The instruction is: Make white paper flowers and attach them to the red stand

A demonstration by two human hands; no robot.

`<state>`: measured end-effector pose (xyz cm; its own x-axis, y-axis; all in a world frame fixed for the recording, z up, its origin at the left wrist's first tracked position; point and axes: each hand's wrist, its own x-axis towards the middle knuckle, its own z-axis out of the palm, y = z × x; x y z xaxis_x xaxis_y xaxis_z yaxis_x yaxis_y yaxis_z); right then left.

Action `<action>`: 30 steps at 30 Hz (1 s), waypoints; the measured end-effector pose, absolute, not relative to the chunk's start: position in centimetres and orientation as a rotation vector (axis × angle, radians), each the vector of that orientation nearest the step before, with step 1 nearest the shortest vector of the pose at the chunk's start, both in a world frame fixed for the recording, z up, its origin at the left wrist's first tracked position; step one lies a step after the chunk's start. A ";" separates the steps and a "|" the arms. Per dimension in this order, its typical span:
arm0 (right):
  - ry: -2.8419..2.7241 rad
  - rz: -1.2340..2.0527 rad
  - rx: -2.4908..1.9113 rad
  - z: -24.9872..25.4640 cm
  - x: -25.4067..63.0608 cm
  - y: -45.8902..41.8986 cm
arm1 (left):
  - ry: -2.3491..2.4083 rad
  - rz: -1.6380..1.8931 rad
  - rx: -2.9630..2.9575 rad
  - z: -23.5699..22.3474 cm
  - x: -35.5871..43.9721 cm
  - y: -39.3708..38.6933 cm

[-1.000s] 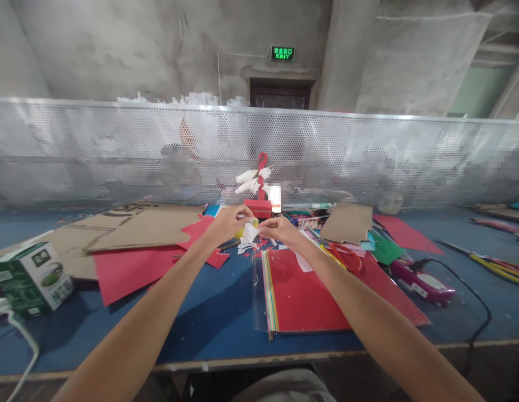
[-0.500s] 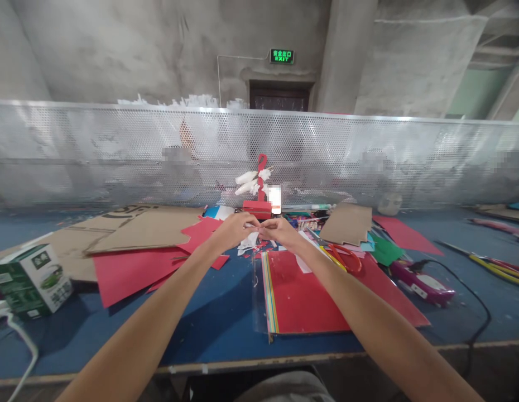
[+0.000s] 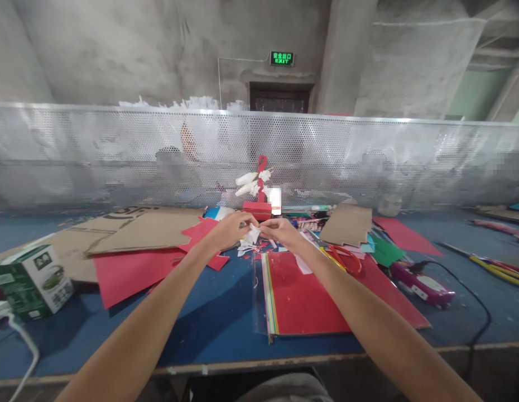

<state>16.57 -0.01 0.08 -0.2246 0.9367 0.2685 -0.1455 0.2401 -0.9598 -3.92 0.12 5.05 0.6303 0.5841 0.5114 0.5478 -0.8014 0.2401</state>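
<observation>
At the middle of the table my left hand point(image 3: 234, 228) and my right hand point(image 3: 280, 230) meet with fingertips nearly touching. Between them is a crumpled white paper piece point(image 3: 254, 234), like a small flower. Both hands are closed in a pinch at its upper edge, though the exact grip is too small to see. White and red paper scraps point(image 3: 246, 247) lie just beneath. Behind my hands stands a red paper stand with a curled top point(image 3: 262, 192), carrying white buds point(image 3: 246, 184) and white blossoms. A lit phone point(image 3: 275, 200) leans beside it.
Cardboard point(image 3: 138, 231) and red paper sheets point(image 3: 138, 273) lie left, near a green box point(image 3: 33, 282). On the right are a red paper pack point(image 3: 303, 301), red-handled scissors point(image 3: 347, 259), a purple power strip point(image 3: 422, 285) and yellow-handled pliers point(image 3: 494, 268). A perforated metal screen point(image 3: 117, 151) borders the back.
The white paper piece now shows higher, between my fingers. My left fingers have shifted slightly left and opened a little gap from the right. My right hand has barely moved.
</observation>
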 end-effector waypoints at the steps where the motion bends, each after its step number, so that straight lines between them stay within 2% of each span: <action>1: -1.399 1.242 -0.801 0.1 16.6 0.0 | 0.978 0.907 2.763 5.0 -3.9 0.2; 9: -1.334 1.288 -0.790 0.2 16.5 0.0 | 1.025 0.862 2.686 5.1 -3.9 -0.1; 13: -1.249 1.365 -0.697 0.5 16.7 0.1 | 0.824 1.003 2.506 5.6 -4.3 -0.8; 18: -1.267 1.415 -0.513 0.5 17.6 0.6 | 0.533 0.963 2.294 5.5 -3.6 -1.7; 30: -1.263 1.387 -0.363 0.2 16.5 0.3 | 0.737 1.652 2.363 3.5 1.1 -4.0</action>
<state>16.50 0.31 0.16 -0.2856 0.8518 0.4391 -0.5168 0.2490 -0.8191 1.14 -4.01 3.47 0.2660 0.4819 0.8349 0.2989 -0.8646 0.4038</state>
